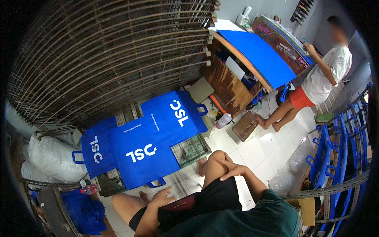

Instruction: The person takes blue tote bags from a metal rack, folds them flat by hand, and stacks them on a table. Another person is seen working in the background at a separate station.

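Observation:
Seated, I have my left hand (162,197) held over my left thigh, its fingers apart and nothing in it. My right hand (232,169) rests on my raised right knee with the fingers stretched out, also holding nothing. In front of me several blue bags with white printing lie flat and overlapping on a low wire rack. The middle bag (136,172) is closest to my left hand, its handle (156,182) hanging toward me. Another bag (164,136) lies to its right and farther off, and a third bag (91,134) is on its left.
A tall stack of wire racks (110,51) rises behind the bags. At the back right a person (321,75) stands by a table with blue fabric (260,55). A bottle (224,120) and a wooden board (245,126) are on the floor. Blue bags (323,154) hang at the right.

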{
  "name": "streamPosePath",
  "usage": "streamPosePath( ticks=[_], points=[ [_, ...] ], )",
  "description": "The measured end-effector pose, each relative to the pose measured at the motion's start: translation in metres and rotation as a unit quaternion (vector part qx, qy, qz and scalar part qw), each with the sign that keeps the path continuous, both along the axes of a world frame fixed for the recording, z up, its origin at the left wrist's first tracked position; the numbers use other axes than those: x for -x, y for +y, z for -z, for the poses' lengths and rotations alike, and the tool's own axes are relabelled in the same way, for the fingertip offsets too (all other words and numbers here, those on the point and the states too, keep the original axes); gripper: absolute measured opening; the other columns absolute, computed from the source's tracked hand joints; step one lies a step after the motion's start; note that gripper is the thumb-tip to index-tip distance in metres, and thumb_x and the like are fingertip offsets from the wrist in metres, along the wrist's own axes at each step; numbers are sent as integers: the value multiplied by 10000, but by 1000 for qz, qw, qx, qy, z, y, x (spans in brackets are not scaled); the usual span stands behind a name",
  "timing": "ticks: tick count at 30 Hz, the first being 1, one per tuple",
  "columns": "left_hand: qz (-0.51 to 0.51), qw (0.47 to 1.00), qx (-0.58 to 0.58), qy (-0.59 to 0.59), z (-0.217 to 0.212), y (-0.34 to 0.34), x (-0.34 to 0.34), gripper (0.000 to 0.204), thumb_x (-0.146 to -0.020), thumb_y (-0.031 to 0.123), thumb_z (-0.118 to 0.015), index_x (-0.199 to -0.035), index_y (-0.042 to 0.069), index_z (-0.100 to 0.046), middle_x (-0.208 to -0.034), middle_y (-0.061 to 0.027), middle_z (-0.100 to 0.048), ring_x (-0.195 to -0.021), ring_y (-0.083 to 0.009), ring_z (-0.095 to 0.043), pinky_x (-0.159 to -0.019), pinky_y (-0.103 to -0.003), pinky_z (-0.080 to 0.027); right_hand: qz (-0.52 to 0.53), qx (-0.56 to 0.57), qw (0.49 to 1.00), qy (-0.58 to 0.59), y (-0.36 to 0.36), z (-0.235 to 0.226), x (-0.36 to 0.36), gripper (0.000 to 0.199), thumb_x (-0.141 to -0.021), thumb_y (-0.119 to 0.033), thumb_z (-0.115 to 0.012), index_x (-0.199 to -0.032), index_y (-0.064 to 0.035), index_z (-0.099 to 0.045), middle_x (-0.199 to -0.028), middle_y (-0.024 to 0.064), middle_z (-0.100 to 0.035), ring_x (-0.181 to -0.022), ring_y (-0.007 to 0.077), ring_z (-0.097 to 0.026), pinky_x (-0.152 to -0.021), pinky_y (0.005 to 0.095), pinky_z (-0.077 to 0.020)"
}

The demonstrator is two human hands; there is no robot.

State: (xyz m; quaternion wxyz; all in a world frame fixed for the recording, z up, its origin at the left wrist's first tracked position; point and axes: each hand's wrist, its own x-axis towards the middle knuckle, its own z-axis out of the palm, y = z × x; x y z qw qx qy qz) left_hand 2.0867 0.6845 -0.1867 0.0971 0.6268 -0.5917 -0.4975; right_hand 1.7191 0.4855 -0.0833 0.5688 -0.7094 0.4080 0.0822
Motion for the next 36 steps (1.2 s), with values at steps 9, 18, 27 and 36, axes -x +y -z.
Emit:
streamPosePath(
  ticks=[9,18,27,36],
  points=[
    [-216,976,26,8,25,-1,-18,636,-729,371,-728,-1227,53,-494,-927,-144,-645,-834,-230,-623,-755,-327,-493,-174,-202,964,-20,-17,36,7,1163,-638,-303,-807,-1457,-181,10,-1484,225,66,-1375,303,78,-1099,428,-40],
    [-159,987,-16,-34,56,17,5,653,-728,466,-680,-1236,95,-504,-1013,-138,-644,-931,-282,-618,-824,-362,-472,-123,-75,982,118,-3,20,-7,1065,-647,-494,-750,-1450,-312,-74,-1401,305,262,-1264,400,338,-1064,527,19],
    [-153,985,16,-84,41,33,3,561,-728,420,-684,-1191,133,-550,-952,-95,-662,-923,-287,-621,-815,-367,-477,83,-130,987,-43,-29,-33,37,920,-712,-532,-683,-1431,-207,-210,-1432,117,-288,-1314,291,-247,-1009,494,-284],
    [-192,976,57,-88,28,31,4,481,-766,368,-664,-1163,118,-555,-929,-121,-661,-875,-290,-635,-775,-383,-489,521,90,611,-590,-197,-193,195,774,-823,-507,-566,-1372,-85,-221,-1266,175,-456,-1112,285,-516,-896,511,-423]
  ],
)
